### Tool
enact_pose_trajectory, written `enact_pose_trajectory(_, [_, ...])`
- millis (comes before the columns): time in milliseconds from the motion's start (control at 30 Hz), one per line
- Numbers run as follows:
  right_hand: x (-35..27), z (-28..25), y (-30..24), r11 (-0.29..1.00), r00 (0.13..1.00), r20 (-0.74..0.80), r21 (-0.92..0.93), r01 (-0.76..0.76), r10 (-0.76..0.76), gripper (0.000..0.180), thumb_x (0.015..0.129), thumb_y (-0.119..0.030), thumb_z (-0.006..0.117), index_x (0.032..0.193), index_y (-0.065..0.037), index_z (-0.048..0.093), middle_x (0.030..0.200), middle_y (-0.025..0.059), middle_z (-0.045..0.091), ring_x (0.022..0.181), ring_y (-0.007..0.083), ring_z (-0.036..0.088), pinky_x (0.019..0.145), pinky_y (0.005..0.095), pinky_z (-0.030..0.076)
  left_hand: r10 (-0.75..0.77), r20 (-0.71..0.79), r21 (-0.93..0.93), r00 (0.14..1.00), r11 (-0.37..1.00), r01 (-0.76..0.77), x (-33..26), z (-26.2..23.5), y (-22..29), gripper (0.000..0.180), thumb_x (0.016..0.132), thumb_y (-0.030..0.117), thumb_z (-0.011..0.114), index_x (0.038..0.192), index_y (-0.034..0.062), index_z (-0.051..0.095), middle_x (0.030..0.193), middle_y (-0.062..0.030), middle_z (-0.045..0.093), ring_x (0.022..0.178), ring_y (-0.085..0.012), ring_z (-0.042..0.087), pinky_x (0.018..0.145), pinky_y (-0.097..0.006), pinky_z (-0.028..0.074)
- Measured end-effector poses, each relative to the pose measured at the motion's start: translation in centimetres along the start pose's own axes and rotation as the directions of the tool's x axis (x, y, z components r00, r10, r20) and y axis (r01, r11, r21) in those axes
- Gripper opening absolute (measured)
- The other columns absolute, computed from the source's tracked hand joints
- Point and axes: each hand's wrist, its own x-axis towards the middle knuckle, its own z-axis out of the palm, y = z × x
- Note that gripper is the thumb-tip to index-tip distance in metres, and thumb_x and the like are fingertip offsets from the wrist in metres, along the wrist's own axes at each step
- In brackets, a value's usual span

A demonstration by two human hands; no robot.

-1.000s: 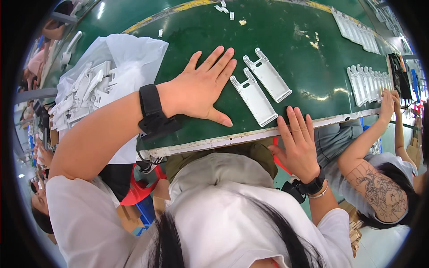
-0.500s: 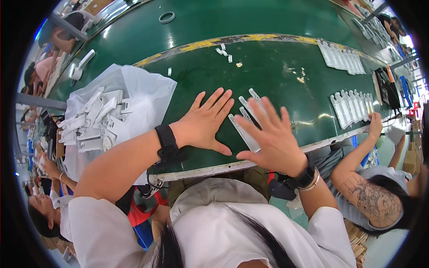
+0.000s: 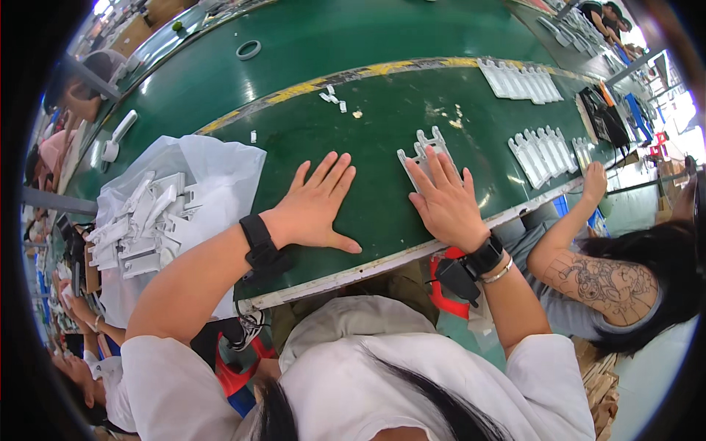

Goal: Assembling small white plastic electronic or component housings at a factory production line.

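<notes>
A grey ring (image 3: 250,56) lies on the green surface (image 3: 353,37), beyond striped tape (image 3: 382,68); a white tool (image 3: 123,128) lies leftward.

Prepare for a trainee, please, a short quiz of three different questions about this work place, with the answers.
1. Multiple choice: where is the right hand?
A) Over white plastic parts, partly covering them
B) On the grey ring
C) On the yellow-and-black stripe

2. True or false: the left hand is closed in a fist.

3. Fill in: the translucent plastic bag, with white pieces heaped on it, is on the person's ____ side.

Key:
1. A
2. False; its fingers are spread.
3. left
</notes>
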Motion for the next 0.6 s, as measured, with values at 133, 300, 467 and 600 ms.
enact_pose_trajectory(133, [0.2, -0.8, -0.3, 1.0, 0.997, 0.075, 0.017, -0.008, 0.007, 0.054, 0.094, -0.034, 0.05, 0.144, -0.024, 0.033, 0.151, 0.0155, 0.027, 0.137, 0.0341, 0.03, 0.1, 0.0657, 0.027, -0.018, 0.004, 0.015, 1.0, 1.0, 0.018, -0.2, -0.2, 0.1, 0.127, 0.063, 0.078, 0.061, 0.145, -0.0076, 0.017, 0.154, -0.0243, 0.009, 0.144, -0.0364, 0.005, 0.113, -0.056, 0.008])
enact_pose_trajectory(300, [-0.2, -0.2, -2.2, 1.0, 0.999, 0.049, 0.011, 0.006, -0.007, 0.056, 0.094, -0.037, 0.05, 0.144, -0.021, 0.033, 0.15, 0.019, 0.027, 0.137, 0.0369, 0.028, 0.099, 0.0677, 0.026, -0.016, -0.018, 0.036, 1.0, 0.999, 0.016, -0.2, 0.2, -0.1, 0.126, 0.063, 0.079, 0.06, 0.145, -0.0071, 0.018, 0.154, -0.024, 0.011, 0.144, -0.0367, 0.006, 0.113, -0.056, 0.009])
enact_pose_trajectory(467, [0.0, -1.9, -2.3, 0.942, 0.998, 0.046, 0.333, -0.044, 0.03, 0.057, 0.092, -0.038, 0.053, 0.142, -0.017, 0.037, 0.147, 0.019, 0.032, 0.135, 0.0358, 0.032, 0.103, 0.0619, 0.026, -0.023, -0.019, 0.018, 1.0, 1.0, 0.023, -0.2, 0.1, 0.0, 0.126, 0.062, 0.077, 0.063, 0.145, -0.0066, 0.017, 0.154, -0.0237, 0.01, 0.144, -0.0365, 0.006, 0.113, -0.056, 0.009])
enact_pose_trajectory(600, [-2.0, -3.3, 0.3, 0.983, 0.995, -0.041, 0.157, 0.097, -0.092, 0.058, 0.087, -0.036, 0.061, 0.137, -0.012, 0.043, 0.145, 0.0179, 0.037, 0.134, 0.0347, 0.035, 0.105, 0.0551, 0.029, -0.008, -0.037, 0.031, 0.999, 0.999, 0.009, -0.2, 0.1, 0.1, 0.124, 0.064, 0.079, 0.06, 0.145, -0.0065, 0.018, 0.153, -0.0239, 0.011, 0.144, -0.0364, 0.007, 0.113, -0.056, 0.01])
